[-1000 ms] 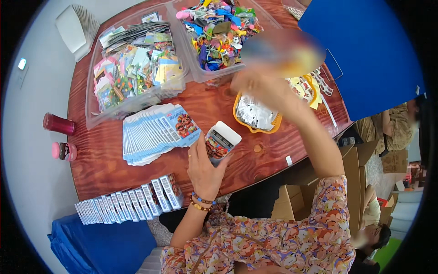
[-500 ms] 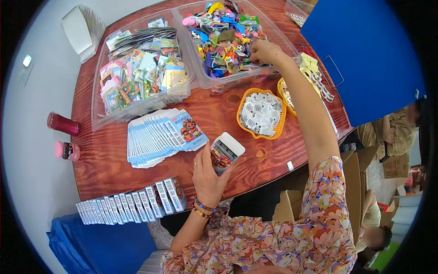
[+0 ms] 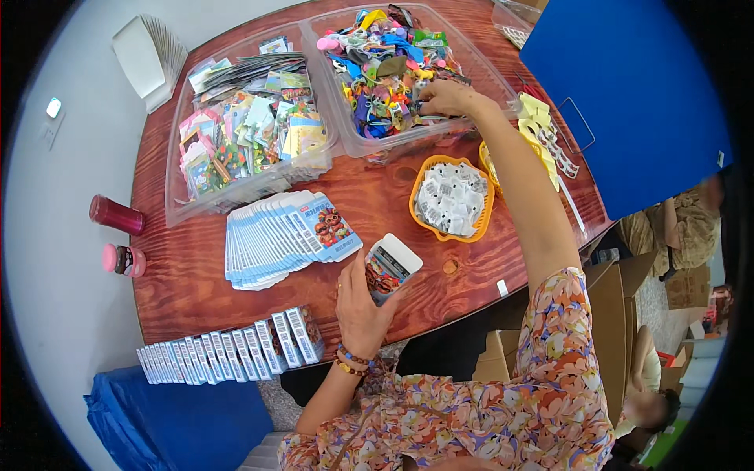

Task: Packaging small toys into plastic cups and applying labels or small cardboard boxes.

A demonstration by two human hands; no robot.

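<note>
My left hand is closed around a small card box, its white flap up and the top end open; the front carries a printed cartoon picture. With bent fingers my right hand reaches into a clear plastic bin heaped with small colourful toys. Its fingertips are down among the toys, and what they pinch, if anything, is hidden. Left of the held box lies a fanned stack of flat blue-and-white box blanks. A yellow basket of small white packets stands between the two hands.
A second clear bin holds cards and packets. Upright filled-out boxes line the table's near left edge. Two jars, one dark red and one pink-lidded, stand far left. A blue panel rises at the right, with yellow strips beside it.
My right hand has shifted slightly left and down within the toy bin. My left hand keeps the box in nearly the same place. The whole view has shifted a little.
</note>
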